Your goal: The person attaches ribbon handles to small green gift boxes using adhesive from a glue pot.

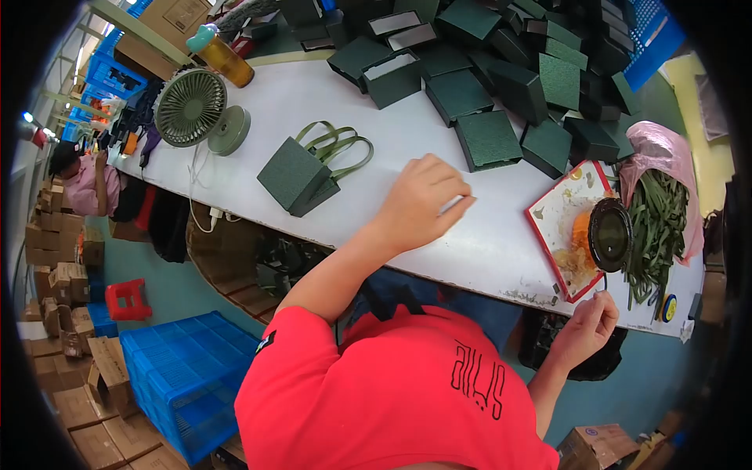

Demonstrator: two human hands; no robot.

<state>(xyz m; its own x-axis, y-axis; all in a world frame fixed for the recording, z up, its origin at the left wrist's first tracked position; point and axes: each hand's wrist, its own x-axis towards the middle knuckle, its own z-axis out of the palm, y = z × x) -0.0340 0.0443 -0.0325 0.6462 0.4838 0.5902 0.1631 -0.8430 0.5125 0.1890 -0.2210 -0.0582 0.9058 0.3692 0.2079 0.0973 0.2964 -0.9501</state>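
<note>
My left hand [427,202] is over the white table [352,86], fingers loosely bent and apart, with nothing seen in them. To its left is a small dark green box [291,174] with two green ribbon loops [356,153]. My right hand [589,323] is at the table's front edge with its fingers pinched together. A thin dark piece shows just above those fingers; what they hold is too small to make out. Nearest to that hand are a red-rimmed white tray [558,262], stained and crusted, and a round black dish [610,234] beside an orange lump [581,235].
Dark green boxes [489,137] are piled at the back. A pink plastic bag [662,153] holds green ribbons [656,227]. A fan [192,108] and a bottle [223,59] stand at left. Blue crates [188,368], cartons and a red stool [128,299] are on the floor; another person [90,184] sits far left.
</note>
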